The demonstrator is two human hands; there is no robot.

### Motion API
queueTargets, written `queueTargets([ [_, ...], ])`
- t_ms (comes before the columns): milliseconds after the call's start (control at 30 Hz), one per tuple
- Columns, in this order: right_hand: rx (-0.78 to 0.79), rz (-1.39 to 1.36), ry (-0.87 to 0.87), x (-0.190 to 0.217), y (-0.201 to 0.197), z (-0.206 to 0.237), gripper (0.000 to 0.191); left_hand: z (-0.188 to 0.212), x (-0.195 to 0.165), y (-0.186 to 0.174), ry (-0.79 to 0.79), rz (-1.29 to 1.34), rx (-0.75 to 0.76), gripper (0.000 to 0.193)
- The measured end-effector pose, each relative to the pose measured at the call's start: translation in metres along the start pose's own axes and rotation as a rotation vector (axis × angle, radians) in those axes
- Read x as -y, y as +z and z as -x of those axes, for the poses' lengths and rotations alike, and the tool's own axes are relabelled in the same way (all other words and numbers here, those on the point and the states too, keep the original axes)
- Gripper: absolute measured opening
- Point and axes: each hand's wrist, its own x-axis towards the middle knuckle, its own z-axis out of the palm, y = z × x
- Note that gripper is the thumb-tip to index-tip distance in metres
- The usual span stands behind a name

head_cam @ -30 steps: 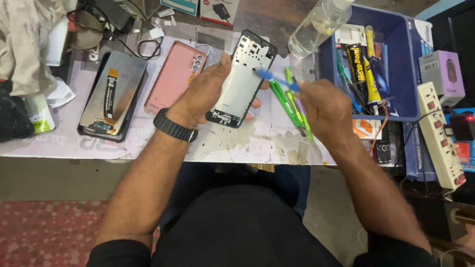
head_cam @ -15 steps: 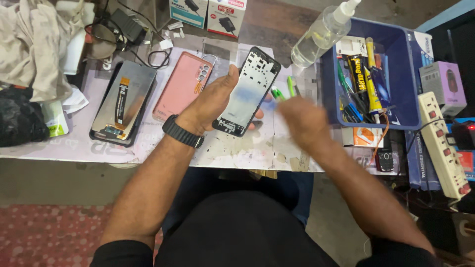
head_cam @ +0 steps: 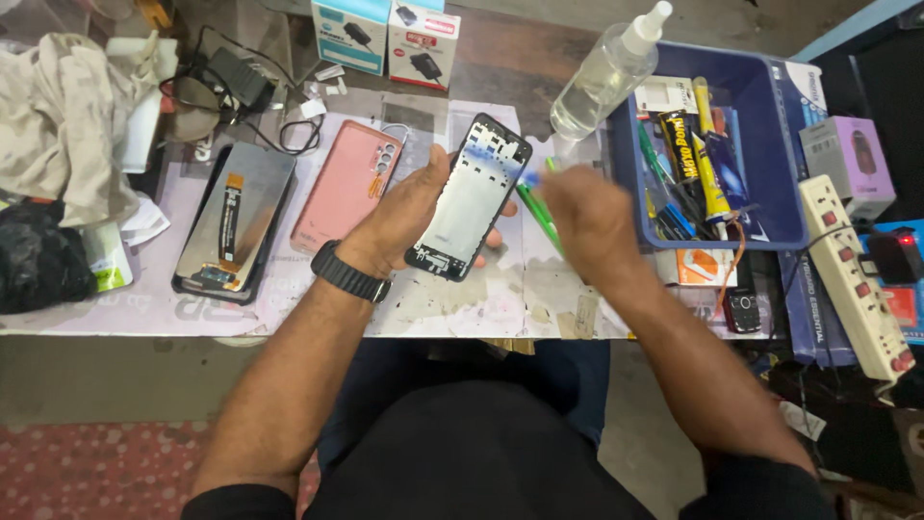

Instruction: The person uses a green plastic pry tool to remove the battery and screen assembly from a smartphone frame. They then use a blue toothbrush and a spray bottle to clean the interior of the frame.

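Observation:
My left hand (head_cam: 409, 217), with a black watch on its wrist, holds a black phone frame (head_cam: 472, 197) tilted above the white mat (head_cam: 433, 299). My right hand (head_cam: 582, 217) is blurred beside the frame's right edge and grips a blue tool (head_cam: 510, 175) whose tip touches the frame near its upper right side. Green tweezers (head_cam: 539, 217) lie on the mat just under my right hand.
A pink phone back cover (head_cam: 346, 183) and a detached screen panel (head_cam: 231, 221) lie left of the frame. A clear spray bottle (head_cam: 606, 72) and a blue bin (head_cam: 760, 106) of glue tubes and tools stand right. A power strip (head_cam: 852, 274), cloths (head_cam: 67, 125) and boxes (head_cam: 385, 34) surround them.
My right hand swung away from the frame, blurred, and has come back with the blue tool against its upper right side. The left hand kept hold of the frame.

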Motion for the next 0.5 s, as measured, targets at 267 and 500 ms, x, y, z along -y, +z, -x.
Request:
queueTargets([
  [267,-0.016,0.001,-0.027,0.001,0.001,-0.005,0.020,-0.001,0.001,0.003,-0.050,0.023,-0.018,0.090],
  [500,0.022,-0.021,-0.044,0.000,0.003,-0.009,0.022,-0.001,0.001,0.004,-0.066,0.061,-0.038,0.085],
])
